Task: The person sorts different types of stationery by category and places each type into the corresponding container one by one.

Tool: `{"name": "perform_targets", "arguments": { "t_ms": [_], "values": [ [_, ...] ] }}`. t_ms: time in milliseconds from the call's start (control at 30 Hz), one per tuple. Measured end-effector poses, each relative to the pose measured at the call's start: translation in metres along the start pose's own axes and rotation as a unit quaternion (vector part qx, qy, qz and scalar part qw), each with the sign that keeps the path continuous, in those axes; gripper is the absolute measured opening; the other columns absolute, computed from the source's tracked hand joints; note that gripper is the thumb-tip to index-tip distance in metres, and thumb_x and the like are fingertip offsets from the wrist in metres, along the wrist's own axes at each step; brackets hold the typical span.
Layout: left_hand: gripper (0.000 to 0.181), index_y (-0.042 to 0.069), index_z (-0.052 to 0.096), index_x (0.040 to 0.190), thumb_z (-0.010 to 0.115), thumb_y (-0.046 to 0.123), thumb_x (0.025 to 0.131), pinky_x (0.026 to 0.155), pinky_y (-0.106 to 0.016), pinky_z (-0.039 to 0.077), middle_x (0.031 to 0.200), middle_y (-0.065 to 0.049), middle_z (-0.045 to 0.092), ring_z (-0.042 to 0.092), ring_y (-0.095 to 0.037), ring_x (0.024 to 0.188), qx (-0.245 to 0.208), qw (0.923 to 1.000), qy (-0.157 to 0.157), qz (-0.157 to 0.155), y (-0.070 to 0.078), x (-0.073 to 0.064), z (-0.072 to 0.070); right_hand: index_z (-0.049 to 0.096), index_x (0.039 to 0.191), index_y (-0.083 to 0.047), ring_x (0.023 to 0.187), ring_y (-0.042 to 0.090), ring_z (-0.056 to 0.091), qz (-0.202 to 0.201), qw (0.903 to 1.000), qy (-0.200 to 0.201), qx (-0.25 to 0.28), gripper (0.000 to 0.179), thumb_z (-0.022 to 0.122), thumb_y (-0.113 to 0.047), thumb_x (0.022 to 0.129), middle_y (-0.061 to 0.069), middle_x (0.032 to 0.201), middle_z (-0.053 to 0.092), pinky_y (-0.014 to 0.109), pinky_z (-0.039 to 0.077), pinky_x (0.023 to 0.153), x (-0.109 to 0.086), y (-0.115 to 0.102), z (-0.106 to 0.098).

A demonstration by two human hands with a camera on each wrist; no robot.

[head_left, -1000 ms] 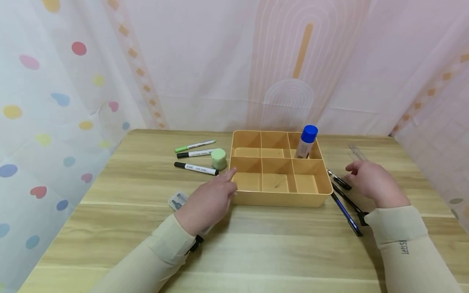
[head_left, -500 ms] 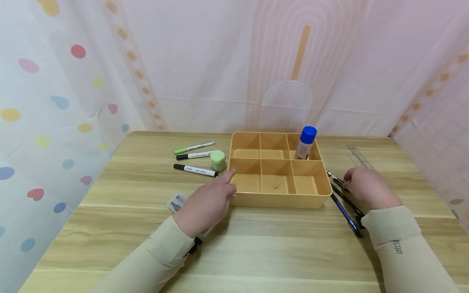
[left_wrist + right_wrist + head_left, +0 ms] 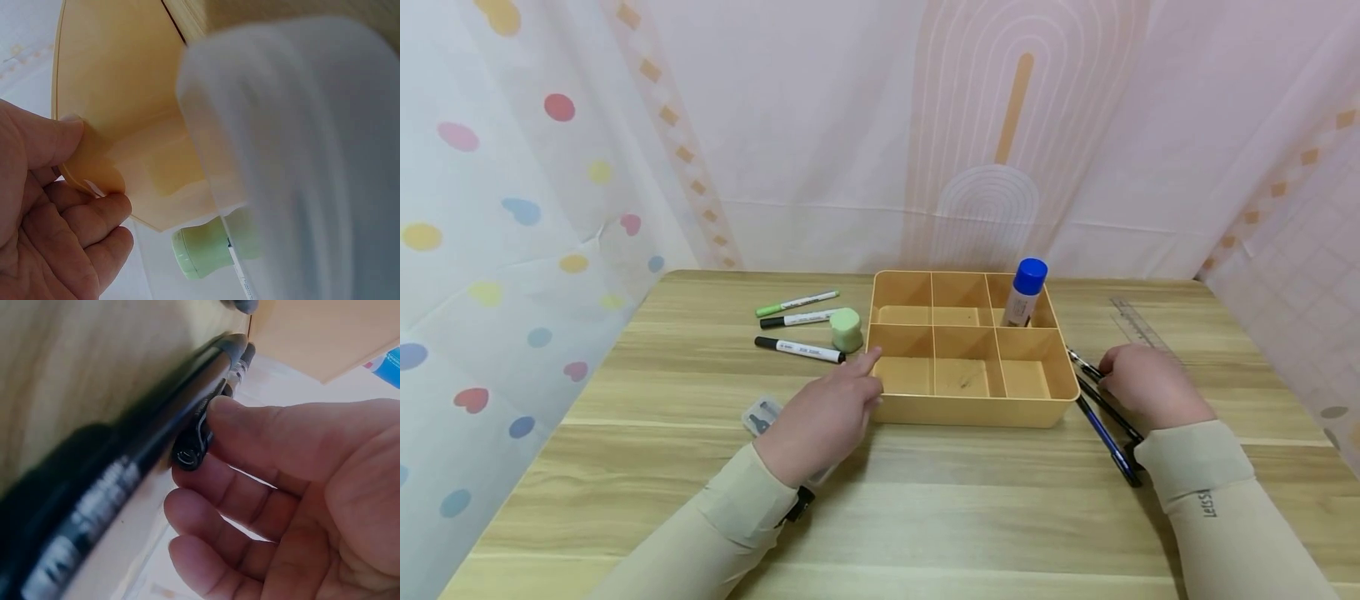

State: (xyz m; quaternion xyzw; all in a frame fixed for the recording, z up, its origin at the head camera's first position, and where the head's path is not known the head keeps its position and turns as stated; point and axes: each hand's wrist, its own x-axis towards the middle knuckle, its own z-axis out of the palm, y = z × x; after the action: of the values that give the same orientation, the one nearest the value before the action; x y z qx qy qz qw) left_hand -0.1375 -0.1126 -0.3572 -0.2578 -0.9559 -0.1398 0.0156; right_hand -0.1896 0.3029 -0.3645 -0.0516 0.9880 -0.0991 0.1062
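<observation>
An orange six-compartment organizer box (image 3: 977, 410) sits mid-table in the head view. My left hand (image 3: 823, 417) pinches its near left corner, thumb and fingers on either side of the wall in the left wrist view. To the right of the box, my right hand (image 3: 1153, 385) pinches the black cap of a gel pen (image 3: 199, 428) between thumb and forefinger; the pen lies along the tabletop, its other end towards the box. Beside it lie another black pen (image 3: 1112, 408) and a blue pen (image 3: 1107, 442). A glue stick (image 3: 1024, 293) with a blue cap stands in the back right compartment.
Left of the box are a green marker (image 3: 797, 303), two black-capped markers (image 3: 801, 348) and a pale green rounded object (image 3: 847, 330). A clear case (image 3: 760, 412) lies partly under my left hand. Past my right hand is a transparent ruler (image 3: 1138, 321).
My right hand has moved left and down from beside the ruler onto the gel pen and now pinches its cap. The left hand stays at the box corner.
</observation>
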Motion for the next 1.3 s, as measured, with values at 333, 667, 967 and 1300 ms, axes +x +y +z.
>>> {"name": "perform_targets", "arguments": {
  "t_ms": [333,667,967,1300],
  "values": [
    [0.02,0.013,0.069,0.089,0.059,0.011,0.106,0.109,-0.05,0.055,0.163,-0.015,0.048,0.052,-0.034,0.147,-0.001,1.0,-0.004,-0.003,-0.001,0.0,0.0018,0.073,0.109,0.005,0.1,0.047,0.069,0.004,1.0,-0.007,-0.003,0.021,0.064,-0.006,0.093,0.025,0.104,0.074,0.064,0.055,0.089,0.0018,0.0005,0.001],
    [0.02,0.013,0.07,0.09,0.059,0.012,0.106,0.109,-0.051,0.055,0.162,-0.015,0.048,0.053,-0.036,0.146,0.004,1.0,0.001,0.001,-0.0015,0.0009,0.0005,0.07,0.111,0.008,0.101,0.047,0.068,0.011,0.9998,-0.009,0.015,0.023,0.061,-0.004,0.093,0.027,0.105,0.073,0.065,0.054,0.09,0.0028,0.0005,0.0],
    [0.019,0.012,0.071,0.09,0.06,0.01,0.105,0.105,-0.049,0.057,0.162,-0.016,0.049,0.053,-0.035,0.145,0.003,1.0,0.005,0.003,-0.0018,0.0016,-0.0003,0.067,0.112,0.009,0.101,0.048,0.068,0.019,0.9997,-0.004,0.017,0.026,0.06,-0.003,0.09,0.029,0.107,0.072,0.064,0.054,0.09,0.0033,0.0,-0.0027],
    [0.018,0.013,0.071,0.091,0.06,0.01,0.105,0.103,-0.048,0.059,0.161,-0.015,0.05,0.055,-0.034,0.144,0.006,0.9999,0.006,0.005,-0.002,0.0011,0.0017,0.064,0.118,0.01,0.105,0.05,0.066,0.04,0.9989,-0.014,0.02,0.032,0.056,-0.005,0.09,0.033,0.115,0.07,0.063,0.054,0.089,0.0017,0.0028,-0.0036]
  ]
}}
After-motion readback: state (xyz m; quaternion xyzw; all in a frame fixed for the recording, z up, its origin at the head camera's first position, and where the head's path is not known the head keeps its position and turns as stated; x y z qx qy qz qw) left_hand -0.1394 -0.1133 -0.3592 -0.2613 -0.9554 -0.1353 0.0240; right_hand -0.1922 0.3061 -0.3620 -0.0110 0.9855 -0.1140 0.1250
